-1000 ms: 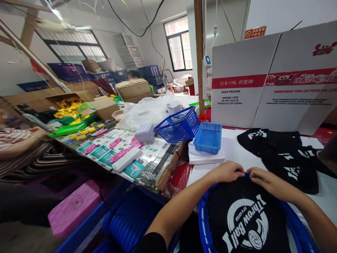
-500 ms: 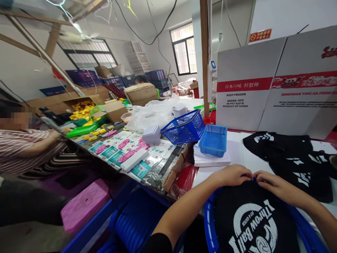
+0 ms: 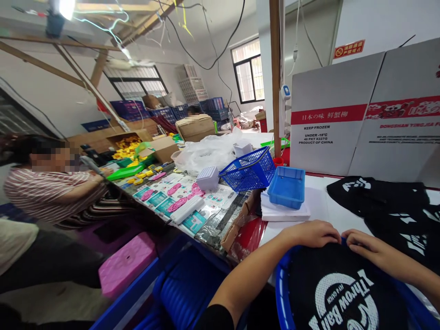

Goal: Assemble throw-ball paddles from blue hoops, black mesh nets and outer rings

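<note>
A round piece of black fabric (image 3: 309, 279) with white "Throw Ball" lettering lies across a blue plastic ring (image 3: 282, 293) in front of me. My left hand (image 3: 318, 233) is closed with its fingertips on the fabric's far edge, at the top of the ring. Close beside it, my right hand (image 3: 364, 245) pinches the same edge, its fingers curled over the rim. A small bit of blue shows between the two hands. The ring's lower part runs out of view.
Several black printed fabric pieces (image 3: 378, 201) lie on the white table at right, before a large carton (image 3: 330, 156). A blue tray (image 3: 287, 185) and a blue basket (image 3: 250, 169) stand beyond my hands. At left, a person in a striped top (image 3: 44, 192) sits near a pink stool (image 3: 127, 263).
My view has turned a little to the left, so the scene sits farther right and lower. Both hands stay at the same spot on the rim, with small finger shifts.
</note>
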Motion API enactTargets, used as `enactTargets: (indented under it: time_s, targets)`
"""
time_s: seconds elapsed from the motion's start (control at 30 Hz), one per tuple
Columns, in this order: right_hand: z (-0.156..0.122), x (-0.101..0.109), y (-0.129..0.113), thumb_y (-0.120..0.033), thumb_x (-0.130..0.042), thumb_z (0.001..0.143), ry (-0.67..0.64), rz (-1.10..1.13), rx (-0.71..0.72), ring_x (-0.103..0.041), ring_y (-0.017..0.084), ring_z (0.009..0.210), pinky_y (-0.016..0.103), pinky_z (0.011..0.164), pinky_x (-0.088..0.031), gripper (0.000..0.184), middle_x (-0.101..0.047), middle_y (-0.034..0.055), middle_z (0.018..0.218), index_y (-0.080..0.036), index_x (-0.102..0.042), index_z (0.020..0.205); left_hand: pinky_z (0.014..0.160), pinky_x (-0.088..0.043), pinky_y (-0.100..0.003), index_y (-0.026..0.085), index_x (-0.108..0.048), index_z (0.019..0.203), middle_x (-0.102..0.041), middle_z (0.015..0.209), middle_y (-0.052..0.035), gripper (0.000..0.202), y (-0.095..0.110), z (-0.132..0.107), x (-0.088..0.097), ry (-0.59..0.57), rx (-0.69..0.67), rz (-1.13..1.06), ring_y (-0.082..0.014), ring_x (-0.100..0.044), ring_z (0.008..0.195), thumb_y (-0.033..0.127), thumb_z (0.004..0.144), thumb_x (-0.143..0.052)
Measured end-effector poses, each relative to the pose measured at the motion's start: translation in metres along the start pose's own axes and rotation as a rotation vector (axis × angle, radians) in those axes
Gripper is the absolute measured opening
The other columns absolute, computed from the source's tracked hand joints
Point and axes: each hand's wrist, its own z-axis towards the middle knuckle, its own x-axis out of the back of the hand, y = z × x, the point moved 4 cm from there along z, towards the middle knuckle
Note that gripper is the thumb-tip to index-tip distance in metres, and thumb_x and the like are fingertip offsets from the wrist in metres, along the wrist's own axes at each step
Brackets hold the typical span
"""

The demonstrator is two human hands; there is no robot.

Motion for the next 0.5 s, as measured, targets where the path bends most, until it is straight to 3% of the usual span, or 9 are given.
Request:
enactTargets:
  time_s: [0.5]
  targets:
    - [0.003, -0.001, 0.016, -0.073, -0.053, 0.089, 0.039, -0.054, -0.044, -0.068, 0.039, 0.121, 0.040, 0.110, -0.054, 0.051, -0.075, 0.0113, 0.119, -0.027, -0.075, 0.085, 0.106, -0.047, -0.025, 0.014, -0.069, 0.120, -0.068, 0.122, -0.0096, 0.024, 0.009, -0.003, 0.003, -0.052, -0.006, 0.182, -0.0184, -0.066, 0.116, 0.018, 0.106, -0.049]
